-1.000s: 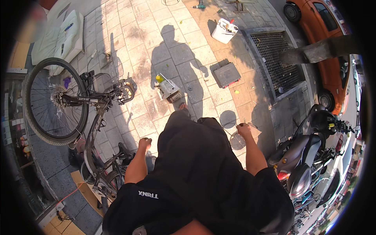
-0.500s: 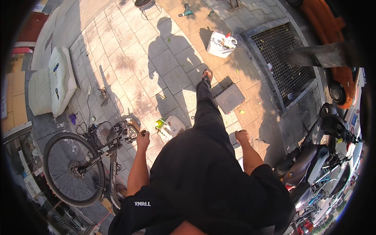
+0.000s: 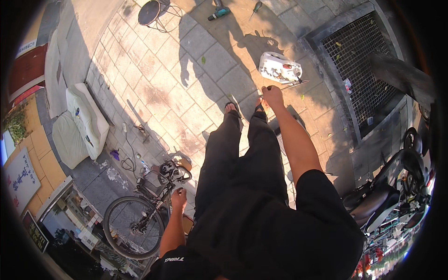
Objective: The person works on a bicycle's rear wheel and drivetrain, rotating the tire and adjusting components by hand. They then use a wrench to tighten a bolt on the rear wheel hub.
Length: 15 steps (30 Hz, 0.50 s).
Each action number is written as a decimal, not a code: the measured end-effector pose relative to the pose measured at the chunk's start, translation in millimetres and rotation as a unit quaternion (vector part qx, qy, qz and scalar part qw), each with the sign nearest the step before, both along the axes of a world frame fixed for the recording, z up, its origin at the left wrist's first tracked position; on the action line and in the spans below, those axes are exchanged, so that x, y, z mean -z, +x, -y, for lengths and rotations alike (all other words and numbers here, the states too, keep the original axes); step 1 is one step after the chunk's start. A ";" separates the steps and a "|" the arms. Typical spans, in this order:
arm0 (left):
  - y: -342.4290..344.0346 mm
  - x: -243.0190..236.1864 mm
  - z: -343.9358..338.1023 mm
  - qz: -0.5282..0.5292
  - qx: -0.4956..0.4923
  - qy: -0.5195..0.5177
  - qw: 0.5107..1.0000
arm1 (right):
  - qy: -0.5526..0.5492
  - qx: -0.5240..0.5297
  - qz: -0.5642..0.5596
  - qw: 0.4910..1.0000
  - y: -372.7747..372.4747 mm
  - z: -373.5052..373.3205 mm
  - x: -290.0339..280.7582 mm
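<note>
My right hand (image 3: 273, 97) is stretched forward with its fingers curled closed, above my sandalled feet. In the view it is nearest a white plastic container (image 3: 273, 65) filled with small tools and parts, though apart from it. My left hand (image 3: 178, 198) hangs low at my left side, its fingers curled closed. Beside it stands a bicycle (image 3: 149, 212), its dark wheel towards the lower left. Whether either hand holds something small is hidden by the fingers. A dark flat case lies on the paving, mostly covered by my right forearm.
A cordless drill (image 3: 218, 12) and a screwdriver (image 3: 255, 8) lie ahead, near a round stool (image 3: 149, 13). A metal grate (image 3: 357, 58) with a raised frame and a tree trunk (image 3: 401, 77) are at right, above parked two-wheelers (image 3: 378, 200). White cushions (image 3: 86, 123) and cables lie left.
I have stepped forward, and both feet now show. My right hand has swung up and forward towards the white container; my left has dropped back. The bicycle sits lower in view.
</note>
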State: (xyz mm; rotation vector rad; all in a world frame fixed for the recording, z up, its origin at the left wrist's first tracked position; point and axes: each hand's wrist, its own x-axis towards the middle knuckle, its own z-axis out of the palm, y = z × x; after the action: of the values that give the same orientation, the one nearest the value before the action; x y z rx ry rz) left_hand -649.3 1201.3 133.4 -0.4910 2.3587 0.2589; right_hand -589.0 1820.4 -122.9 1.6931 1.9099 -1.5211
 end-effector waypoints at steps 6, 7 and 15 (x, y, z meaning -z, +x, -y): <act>-79.6 16.9 -42.3 0.062 0.054 -0.021 0.996 | -0.003 0.021 0.153 0.988 -64.8 -14.2 77.6; -97.8 15.5 -57.4 0.075 0.049 -0.018 0.996 | 0.008 0.021 0.177 0.984 -67.2 -11.1 98.4; -224.0 16.5 -84.8 0.082 -0.011 -0.030 0.996 | -0.045 0.081 0.250 0.964 -102.8 -23.6 127.7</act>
State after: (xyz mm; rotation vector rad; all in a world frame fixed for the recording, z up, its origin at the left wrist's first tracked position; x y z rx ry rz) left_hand -873.3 1286.1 116.9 -0.5466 2.2067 0.1532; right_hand -691.7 1844.0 -250.5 1.9916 1.4544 -1.0627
